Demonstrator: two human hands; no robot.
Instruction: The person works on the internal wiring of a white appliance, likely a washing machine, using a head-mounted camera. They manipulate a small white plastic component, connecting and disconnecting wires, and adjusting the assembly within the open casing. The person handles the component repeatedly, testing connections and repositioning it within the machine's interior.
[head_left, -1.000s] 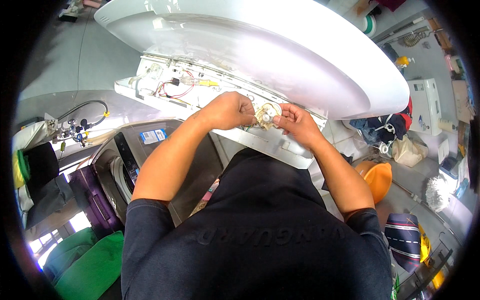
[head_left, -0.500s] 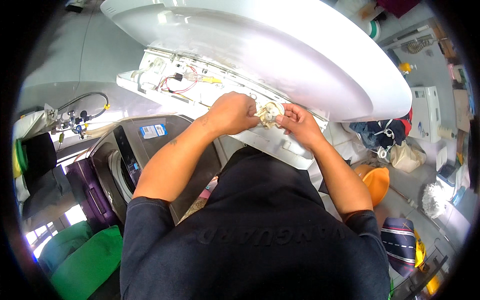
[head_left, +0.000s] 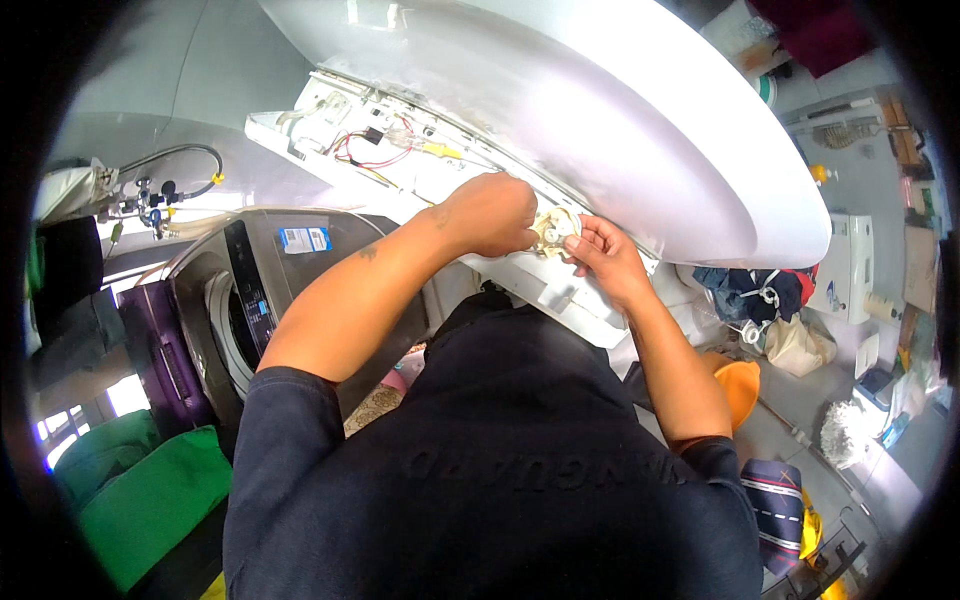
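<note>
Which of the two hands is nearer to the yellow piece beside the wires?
The left hand; the right hand, pinching the cream plastic part, is farther from the yellow piece.

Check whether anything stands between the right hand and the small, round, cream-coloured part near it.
Nothing visible does: the right hand pinches the small, round, cream-coloured part at its right edge. The left hand sits at its left side, its fingertips hidden, so contact there is unclear.
</note>
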